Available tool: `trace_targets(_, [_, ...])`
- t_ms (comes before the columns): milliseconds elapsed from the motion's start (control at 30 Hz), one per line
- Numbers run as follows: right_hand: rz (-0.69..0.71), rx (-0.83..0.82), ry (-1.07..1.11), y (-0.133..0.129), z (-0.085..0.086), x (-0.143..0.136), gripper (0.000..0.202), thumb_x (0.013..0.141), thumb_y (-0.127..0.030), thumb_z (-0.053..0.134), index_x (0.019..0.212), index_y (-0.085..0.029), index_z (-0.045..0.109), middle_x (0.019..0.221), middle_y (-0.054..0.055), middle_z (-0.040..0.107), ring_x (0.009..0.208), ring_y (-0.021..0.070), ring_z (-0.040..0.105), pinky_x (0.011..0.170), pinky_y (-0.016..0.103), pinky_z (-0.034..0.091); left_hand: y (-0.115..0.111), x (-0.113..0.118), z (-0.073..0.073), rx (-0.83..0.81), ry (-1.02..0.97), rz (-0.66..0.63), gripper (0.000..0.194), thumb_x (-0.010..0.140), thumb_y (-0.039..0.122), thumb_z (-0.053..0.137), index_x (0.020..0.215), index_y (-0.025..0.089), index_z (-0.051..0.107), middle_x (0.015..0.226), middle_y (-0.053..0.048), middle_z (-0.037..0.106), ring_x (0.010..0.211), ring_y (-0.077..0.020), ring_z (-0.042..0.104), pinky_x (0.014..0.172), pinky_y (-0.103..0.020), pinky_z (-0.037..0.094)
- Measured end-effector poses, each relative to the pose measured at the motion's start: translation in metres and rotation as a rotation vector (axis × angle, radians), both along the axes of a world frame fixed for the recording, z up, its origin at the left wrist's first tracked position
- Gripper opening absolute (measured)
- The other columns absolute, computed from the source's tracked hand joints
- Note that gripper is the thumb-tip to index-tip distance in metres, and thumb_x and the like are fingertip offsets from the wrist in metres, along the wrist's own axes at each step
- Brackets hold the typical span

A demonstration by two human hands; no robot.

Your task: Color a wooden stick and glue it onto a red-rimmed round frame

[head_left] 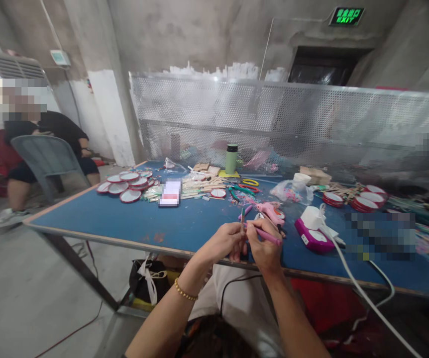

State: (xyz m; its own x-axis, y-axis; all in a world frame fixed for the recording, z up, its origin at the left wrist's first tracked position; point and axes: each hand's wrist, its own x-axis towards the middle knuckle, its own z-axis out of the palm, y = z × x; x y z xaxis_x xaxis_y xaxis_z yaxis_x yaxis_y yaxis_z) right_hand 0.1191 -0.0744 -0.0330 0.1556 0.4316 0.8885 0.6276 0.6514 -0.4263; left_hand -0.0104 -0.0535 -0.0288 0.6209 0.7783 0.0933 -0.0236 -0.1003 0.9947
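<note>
Blocking one o'clock is a glue gun; by the right hand a pink tool is clasped, by the left hand seemingly a stick.

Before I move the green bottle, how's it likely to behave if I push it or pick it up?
The green bottle stands tall and narrow, so a push near its black lid could tip it. Its rounded body would probably roll once down. Its straight sides look stiff rather than floppy.

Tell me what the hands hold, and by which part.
Right hand: pink pen-like tool, near its left end. Left hand: thin upright stick, below its green top.
</note>
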Motion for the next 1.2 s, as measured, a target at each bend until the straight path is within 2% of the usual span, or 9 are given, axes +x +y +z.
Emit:
trace_targets(300, [-0.046, 0.003, 0.008, 0.0019, -0.0021, 0.0006, 0.018, 0.085, -0.017, 0.054, 0.067, -0.021, 0.057, 0.059, -0.003, 0.06, 0.055, 0.0127, 0.057, 0.056, 0.024, 0.044, -0.0033, 0.0006, 0.0044, -0.009, -0.01, 0.007, 0.037, 0.082, 0.053, 0.053, 0.076, 0.016, 0.049, 0.053, 0.001, 0.056, 0.036, -0.0091, 0.051, 0.035, -0.018, 0.039])
trace_targets(900, [-0.04, -0.04, 0.02, 0.0012, -0.002, 0.0006, 0.019, 0.086, -0.019, 0.054, 0.067, -0.021, 0.058, 0.06, -0.002, 0.062, 0.057, 0.0143, 0.058, 0.057, 0.026, 0.046, -0.0046, 0.0004, 0.0039, -0.008, -0.031, 0.028, 0.035, 0.084, 0.049, 0.051, 0.071, 0.017, 0.048, 0.051, 0.002, 0.055, 0.035, -0.0084, 0.05, 0.035, -0.018, 0.037])
trace_targets(1067, [-0.018, -0.009, -0.022, 0.0002, 0.0008, -0.0005, 0.019, 0.085, -0.017, 0.054, 0.067, -0.021, 0.058, 0.059, -0.003, 0.061, 0.056, 0.0133, 0.056, 0.057, 0.025, 0.045, -0.0037, 0.0004, 0.0036, -0.017, -0.026, 0.035, 0.03, 0.082, 0.045, 0.052, 0.074, 0.016, 0.049, 0.055, 0.001, 0.058, 0.036, -0.0093, 0.051, 0.035, -0.019, 0.039])
trace_targets(1200, [-0.038, -0.016, -0.05, 0.0009, 0.0005, 0.0002, 0.019, 0.086, -0.02, 0.055, 0.068, -0.021, 0.059, 0.06, -0.002, 0.062, 0.057, 0.0142, 0.058, 0.057, 0.026, 0.046, -0.0041, 0.0007, 0.0033, -0.009, -0.02, 0.051, 0.033, 0.084, 0.047, 0.051, 0.073, 0.016, 0.049, 0.05, 0.002, 0.055, 0.035, -0.0095, 0.05, 0.035, -0.018, 0.038])
